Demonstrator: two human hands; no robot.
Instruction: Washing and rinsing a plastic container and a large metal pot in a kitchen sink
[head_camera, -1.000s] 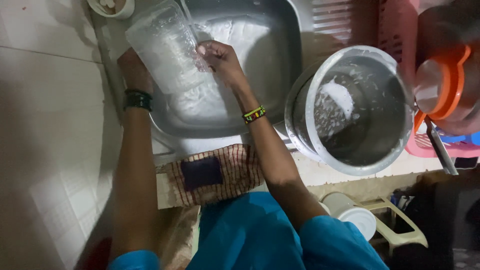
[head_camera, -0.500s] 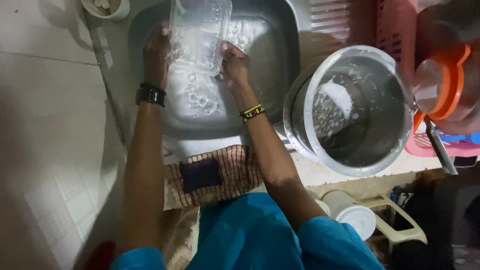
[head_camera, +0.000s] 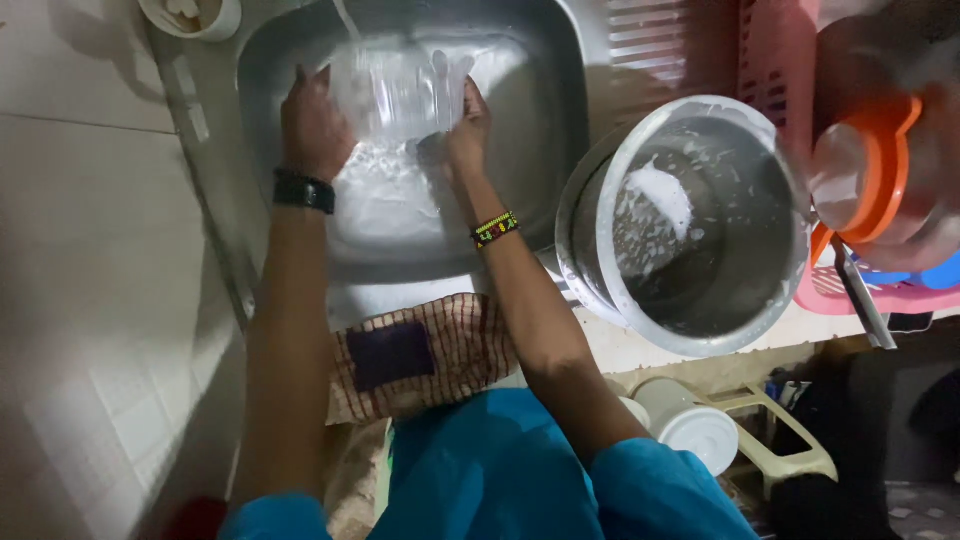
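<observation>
A clear plastic container (head_camera: 400, 92) is held between both hands inside the steel sink (head_camera: 545, 120), under a thin stream of water (head_camera: 346, 20) falling from the top. My left hand (head_camera: 312, 125), with a black watch on the wrist, grips its left side. My right hand (head_camera: 465, 125), with a beaded wristband, grips its right side. Soapy foam lies on the sink floor below the container.
A large steel pot (head_camera: 690, 225) with suds inside stands on the counter right of the sink. Behind it a pink dish rack (head_camera: 790, 60) holds an orange-rimmed lid (head_camera: 865, 170). A striped cloth (head_camera: 415, 355) hangs over the sink's front edge. A small white bowl (head_camera: 195, 15) sits top left.
The container has been turned from lying slantwise to upright and lifted toward the back of the sink, under the water stream. Both hands moved up with it.
</observation>
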